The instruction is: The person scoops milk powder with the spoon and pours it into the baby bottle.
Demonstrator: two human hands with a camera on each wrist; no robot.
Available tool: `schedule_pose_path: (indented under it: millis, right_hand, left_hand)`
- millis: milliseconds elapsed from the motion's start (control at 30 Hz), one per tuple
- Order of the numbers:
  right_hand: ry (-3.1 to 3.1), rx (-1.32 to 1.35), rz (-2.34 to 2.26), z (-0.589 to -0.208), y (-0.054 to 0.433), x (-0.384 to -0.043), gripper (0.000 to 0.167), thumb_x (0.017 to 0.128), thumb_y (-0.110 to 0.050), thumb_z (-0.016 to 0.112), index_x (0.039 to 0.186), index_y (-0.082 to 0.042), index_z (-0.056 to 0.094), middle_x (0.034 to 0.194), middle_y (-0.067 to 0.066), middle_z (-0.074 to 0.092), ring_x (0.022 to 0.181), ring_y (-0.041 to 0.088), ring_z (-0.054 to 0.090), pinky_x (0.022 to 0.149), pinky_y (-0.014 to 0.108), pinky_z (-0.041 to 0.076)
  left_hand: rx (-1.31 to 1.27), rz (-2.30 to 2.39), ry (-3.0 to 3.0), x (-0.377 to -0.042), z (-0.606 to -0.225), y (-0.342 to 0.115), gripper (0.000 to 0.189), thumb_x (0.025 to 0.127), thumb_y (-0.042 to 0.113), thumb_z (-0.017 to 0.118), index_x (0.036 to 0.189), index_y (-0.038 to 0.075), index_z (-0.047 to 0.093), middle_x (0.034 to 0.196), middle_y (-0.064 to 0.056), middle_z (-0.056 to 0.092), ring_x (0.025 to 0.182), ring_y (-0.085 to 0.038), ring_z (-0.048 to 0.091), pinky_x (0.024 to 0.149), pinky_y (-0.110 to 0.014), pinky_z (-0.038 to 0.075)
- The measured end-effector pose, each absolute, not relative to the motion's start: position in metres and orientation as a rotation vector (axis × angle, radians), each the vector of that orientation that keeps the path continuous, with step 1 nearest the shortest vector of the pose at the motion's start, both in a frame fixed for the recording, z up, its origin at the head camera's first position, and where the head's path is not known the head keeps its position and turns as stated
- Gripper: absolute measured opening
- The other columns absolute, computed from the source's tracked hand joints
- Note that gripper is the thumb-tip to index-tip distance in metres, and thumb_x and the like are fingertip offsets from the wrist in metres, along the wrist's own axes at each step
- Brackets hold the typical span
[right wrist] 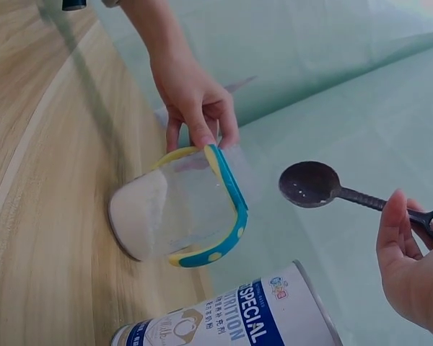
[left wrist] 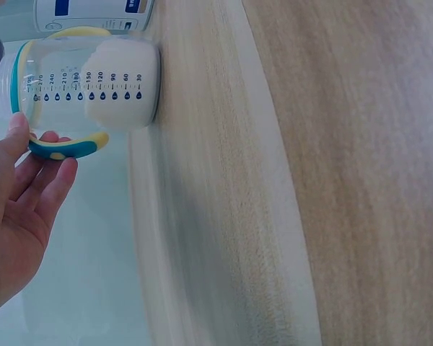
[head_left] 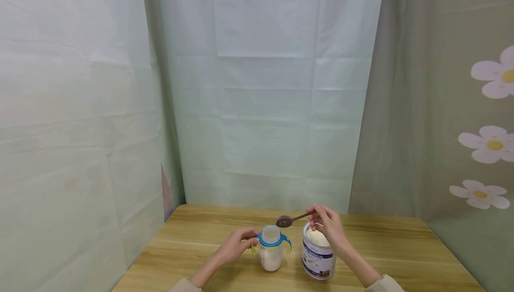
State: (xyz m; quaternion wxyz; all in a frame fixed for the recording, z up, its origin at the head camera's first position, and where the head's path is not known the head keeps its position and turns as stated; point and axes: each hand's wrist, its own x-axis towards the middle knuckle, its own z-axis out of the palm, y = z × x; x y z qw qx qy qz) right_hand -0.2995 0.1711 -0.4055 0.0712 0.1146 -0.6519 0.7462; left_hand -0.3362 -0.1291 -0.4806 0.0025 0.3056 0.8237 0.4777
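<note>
A clear baby bottle (head_left: pixel 271 256) with a blue and yellow two-handled collar stands upright and uncapped on the table. White powder fills its lower part, with scale marks showing in the left wrist view. My left hand (head_left: pixel 239 244) pinches the bottle's left handle (left wrist: pixel 68 148) between thumb and fingers. My right hand (head_left: pixel 327 226) holds a dark brown scoop (right wrist: pixel 310 184) by its long handle. The scoop's bowl is just above and right of the bottle's mouth, with only small white traces in it. Under the right hand stands an open can of milk powder (head_left: pixel 318 260), pale powder near its rim.
The wooden table (head_left: pixel 192 225) carries the bottle and the can side by side near its front. Pale green curtains (head_left: pixel 269 104) hang behind it and at both sides, the right one printed with white flowers (head_left: pixel 494 144).
</note>
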Motion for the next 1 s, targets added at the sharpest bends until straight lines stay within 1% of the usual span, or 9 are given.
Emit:
schedule_pose_path:
  millis: [133, 267, 367, 533, 600, 767, 1000]
  right_hand:
    - [-1.961, 0.326, 2.234, -0.407, 0.174, -0.300, 0.040, 0.104, -0.025, 0.044, 0.104, 0.012, 0.059, 0.078, 0.004, 0.060, 0.064, 0.009, 0.056, 0.056, 0.018, 0.050]
    - [-1.951, 0.305, 2.238, -0.406, 0.177, -0.299, 0.037, 0.104, -0.024, 0.044, 0.101, 0.008, 0.060, 0.077, 0.002, 0.059, 0.064, 0.009, 0.056, 0.056, 0.018, 0.049]
    - [-1.942, 0.305, 2.237, -0.405, 0.179, -0.298, 0.037, 0.105, -0.025, 0.043, 0.101, 0.008, 0.060, 0.077, 0.001, 0.059, 0.064, 0.009, 0.056, 0.056, 0.018, 0.049]
    - [-1.936, 0.295, 2.248, -0.404, 0.182, -0.297, 0.038, 0.104, -0.026, 0.043, 0.101, 0.008, 0.059, 0.077, 0.002, 0.059, 0.064, 0.009, 0.055, 0.057, 0.019, 0.049]
    - [-1.925, 0.279, 2.262, -0.405, 0.183, -0.297, 0.037, 0.104, -0.026, 0.044, 0.100, 0.007, 0.060, 0.077, 0.003, 0.059, 0.064, 0.009, 0.055, 0.056, 0.019, 0.048]
    - [-1.904, 0.260, 2.277, -0.406, 0.184, -0.297, 0.035, 0.104, -0.025, 0.044, 0.098, 0.005, 0.061, 0.075, 0.002, 0.059, 0.062, 0.008, 0.055, 0.055, 0.018, 0.048]
    - [-1.880, 0.224, 2.308, -0.406, 0.186, -0.297, 0.034, 0.104, -0.024, 0.044, 0.096, 0.003, 0.062, 0.072, 0.000, 0.058, 0.060, 0.007, 0.053, 0.053, 0.017, 0.046]
  left_hand:
    - [0.969, 1.494, 2.582, -0.337, -0.481, -0.129, 0.012, 0.096, 0.020, 0.059, 0.100, 0.012, 0.068, 0.092, -0.020, 0.070, 0.081, -0.009, 0.062, 0.068, -0.021, 0.050]
    - [0.965, 1.494, 2.579, -0.337, -0.482, -0.129, 0.014, 0.096, 0.020, 0.059, 0.101, 0.009, 0.067, 0.092, -0.020, 0.070, 0.082, -0.010, 0.062, 0.068, -0.021, 0.050]
    - [0.962, 1.494, 2.578, -0.337, -0.482, -0.130, 0.014, 0.096, 0.020, 0.059, 0.101, 0.009, 0.067, 0.092, -0.020, 0.070, 0.082, -0.011, 0.063, 0.067, -0.021, 0.050]
    - [0.965, 1.487, 2.582, -0.338, -0.482, -0.129, 0.013, 0.096, 0.021, 0.059, 0.101, 0.012, 0.067, 0.091, -0.021, 0.069, 0.081, -0.010, 0.062, 0.068, -0.021, 0.050]
    - [0.969, 1.483, 2.584, -0.338, -0.482, -0.129, 0.014, 0.096, 0.021, 0.058, 0.101, 0.011, 0.067, 0.091, -0.021, 0.069, 0.081, -0.011, 0.062, 0.068, -0.021, 0.050]
    - [0.974, 1.471, 2.590, -0.337, -0.482, -0.129, 0.017, 0.097, 0.020, 0.058, 0.103, 0.007, 0.066, 0.092, -0.022, 0.069, 0.082, -0.013, 0.063, 0.068, -0.021, 0.050]
    - [0.975, 1.481, 2.582, -0.335, -0.481, -0.130, 0.016, 0.097, 0.020, 0.058, 0.103, 0.008, 0.066, 0.091, -0.022, 0.068, 0.083, -0.018, 0.063, 0.068, -0.023, 0.051]
